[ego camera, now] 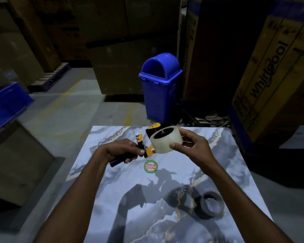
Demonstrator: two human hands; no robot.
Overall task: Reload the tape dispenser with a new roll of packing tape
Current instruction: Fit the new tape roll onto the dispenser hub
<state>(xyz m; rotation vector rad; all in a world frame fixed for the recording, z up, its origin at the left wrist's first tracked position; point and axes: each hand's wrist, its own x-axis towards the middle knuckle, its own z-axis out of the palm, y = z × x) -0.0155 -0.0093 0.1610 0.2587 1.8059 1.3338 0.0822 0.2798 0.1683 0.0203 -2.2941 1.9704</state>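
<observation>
clear tape roll [165,139] is gripped by right hand [193,146] above marble table [218,172], set on yellow/black dispenser [148,146]; handle clamped in left hand [123,151]. hub hidden behind roll.

"Patelsa" — round sticker [150,166] on table, "Whirlpool" — apparently — on carton [268,74]

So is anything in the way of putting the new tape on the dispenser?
Nothing visible. The right hand holds the clear tape roll right at the dispenser, which the left hand grips. The empty core lies aside on the table.
</observation>
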